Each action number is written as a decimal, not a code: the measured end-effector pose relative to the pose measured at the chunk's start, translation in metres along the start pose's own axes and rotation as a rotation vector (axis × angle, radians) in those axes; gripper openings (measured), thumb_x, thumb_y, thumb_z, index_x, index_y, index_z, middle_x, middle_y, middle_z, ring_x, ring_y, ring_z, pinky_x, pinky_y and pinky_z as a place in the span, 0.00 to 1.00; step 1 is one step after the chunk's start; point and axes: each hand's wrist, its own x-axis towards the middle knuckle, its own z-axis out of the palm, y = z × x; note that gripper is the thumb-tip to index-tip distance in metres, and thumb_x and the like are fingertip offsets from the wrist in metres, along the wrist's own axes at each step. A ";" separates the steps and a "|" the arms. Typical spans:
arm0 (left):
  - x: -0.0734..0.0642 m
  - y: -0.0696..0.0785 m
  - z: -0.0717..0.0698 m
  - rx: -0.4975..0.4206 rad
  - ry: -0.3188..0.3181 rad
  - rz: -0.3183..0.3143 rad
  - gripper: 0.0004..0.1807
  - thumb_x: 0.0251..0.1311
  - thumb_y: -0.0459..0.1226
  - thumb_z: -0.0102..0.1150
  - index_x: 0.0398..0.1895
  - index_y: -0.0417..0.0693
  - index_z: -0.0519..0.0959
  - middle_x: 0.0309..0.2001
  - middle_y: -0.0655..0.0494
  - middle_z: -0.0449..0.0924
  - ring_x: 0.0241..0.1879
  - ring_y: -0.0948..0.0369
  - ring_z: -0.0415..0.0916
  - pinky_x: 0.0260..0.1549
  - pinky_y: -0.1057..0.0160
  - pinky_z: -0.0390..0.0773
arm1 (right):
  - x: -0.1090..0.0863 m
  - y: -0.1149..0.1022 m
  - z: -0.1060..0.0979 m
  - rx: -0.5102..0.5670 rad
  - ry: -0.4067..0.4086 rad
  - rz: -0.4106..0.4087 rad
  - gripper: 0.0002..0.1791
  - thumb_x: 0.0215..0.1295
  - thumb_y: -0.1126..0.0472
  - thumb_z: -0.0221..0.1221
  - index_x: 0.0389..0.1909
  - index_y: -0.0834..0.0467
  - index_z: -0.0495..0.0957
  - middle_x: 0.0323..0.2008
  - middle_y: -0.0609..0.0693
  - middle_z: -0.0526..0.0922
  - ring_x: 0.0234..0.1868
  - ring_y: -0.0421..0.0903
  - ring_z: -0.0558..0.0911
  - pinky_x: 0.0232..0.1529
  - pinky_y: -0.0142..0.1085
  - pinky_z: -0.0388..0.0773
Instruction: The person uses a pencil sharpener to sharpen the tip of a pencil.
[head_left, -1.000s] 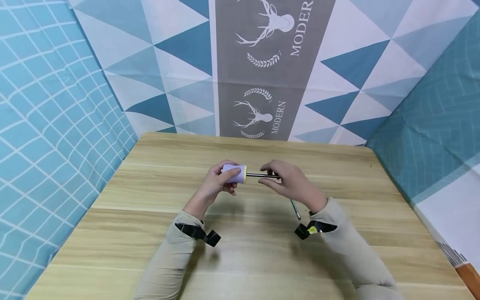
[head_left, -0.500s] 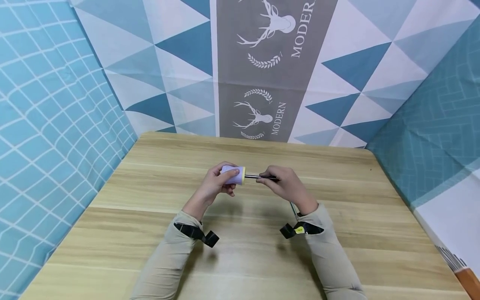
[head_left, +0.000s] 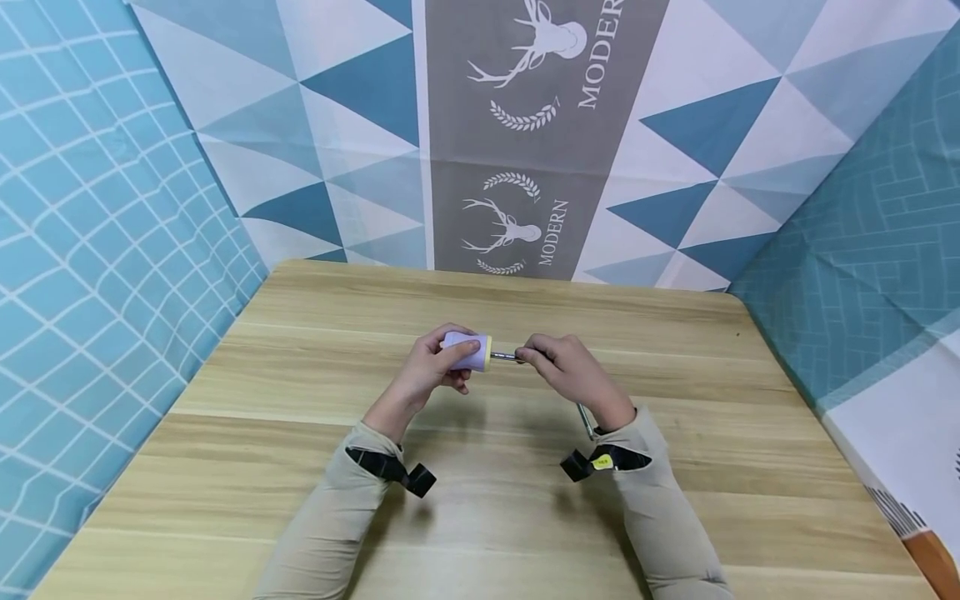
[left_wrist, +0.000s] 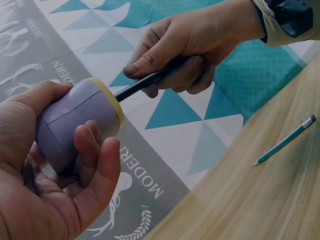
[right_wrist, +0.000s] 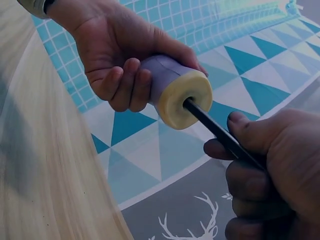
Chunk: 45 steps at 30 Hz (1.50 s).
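Note:
My left hand (head_left: 422, 373) grips a purple pencil sharpener (head_left: 467, 352) with a yellow rim, held sideways above the table. In the right wrist view, the round hole in its yellow face (right_wrist: 187, 100) has a dark pencil (right_wrist: 215, 127) stuck into it. My right hand (head_left: 568, 373) holds that pencil from the other side, thumb along the shaft and fingers curled under it, as the left wrist view shows. The pencil's tip is hidden inside the sharpener; its far end is covered by my right palm.
A green pencil (left_wrist: 285, 142) lies on the wooden table (head_left: 487, 517), partly hidden by my right wrist in the head view. Patterned cloth walls (head_left: 360, 167) rise behind the table and at both sides.
My right fingers, spread loosely by the pencil a second ago, have closed round it. The right forearm has shifted left, and less of the pencil shows. The left hand stays nearly still.

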 end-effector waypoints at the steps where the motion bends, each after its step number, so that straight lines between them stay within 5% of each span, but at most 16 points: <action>1: 0.000 0.000 0.000 0.001 0.002 0.001 0.17 0.65 0.36 0.60 0.53 0.35 0.74 0.26 0.47 0.74 0.20 0.61 0.74 0.18 0.64 0.83 | 0.000 -0.001 0.000 0.002 -0.007 0.013 0.09 0.72 0.67 0.56 0.30 0.59 0.79 0.16 0.39 0.65 0.16 0.34 0.59 0.18 0.32 0.59; 8: 0.001 0.002 -0.003 -0.009 0.009 0.024 0.17 0.65 0.36 0.60 0.53 0.35 0.75 0.25 0.47 0.74 0.19 0.61 0.74 0.18 0.64 0.83 | -0.001 -0.003 -0.007 0.072 0.052 0.062 0.07 0.73 0.66 0.56 0.41 0.61 0.83 0.22 0.48 0.79 0.18 0.39 0.72 0.17 0.31 0.68; 14: 0.000 0.001 -0.004 -0.031 0.008 0.029 0.14 0.65 0.35 0.60 0.51 0.37 0.76 0.25 0.48 0.74 0.19 0.62 0.73 0.18 0.64 0.83 | -0.005 -0.004 -0.016 0.089 0.094 0.047 0.08 0.64 0.66 0.66 0.44 0.61 0.83 0.30 0.48 0.84 0.25 0.41 0.77 0.23 0.32 0.76; 22: -0.001 0.002 -0.006 -0.051 0.010 0.030 0.12 0.65 0.35 0.59 0.48 0.40 0.77 0.24 0.48 0.74 0.18 0.62 0.73 0.18 0.64 0.82 | -0.005 0.000 -0.015 0.022 0.112 -0.115 0.13 0.52 0.71 0.73 0.38 0.61 0.84 0.31 0.49 0.84 0.28 0.40 0.79 0.26 0.35 0.79; 31: 0.000 0.001 -0.004 -0.057 0.008 0.018 0.11 0.65 0.35 0.59 0.48 0.40 0.77 0.24 0.48 0.73 0.18 0.61 0.73 0.17 0.64 0.82 | -0.005 0.003 -0.015 -0.006 0.123 -0.211 0.09 0.52 0.75 0.71 0.34 0.62 0.86 0.27 0.48 0.83 0.23 0.36 0.71 0.20 0.27 0.68; 45: 0.001 -0.002 -0.004 -0.020 -0.003 0.005 0.15 0.66 0.36 0.59 0.51 0.36 0.75 0.27 0.47 0.74 0.19 0.62 0.73 0.18 0.64 0.82 | -0.008 0.000 -0.021 0.011 -0.083 -0.008 0.06 0.71 0.71 0.57 0.39 0.64 0.83 0.21 0.45 0.75 0.19 0.38 0.73 0.19 0.31 0.75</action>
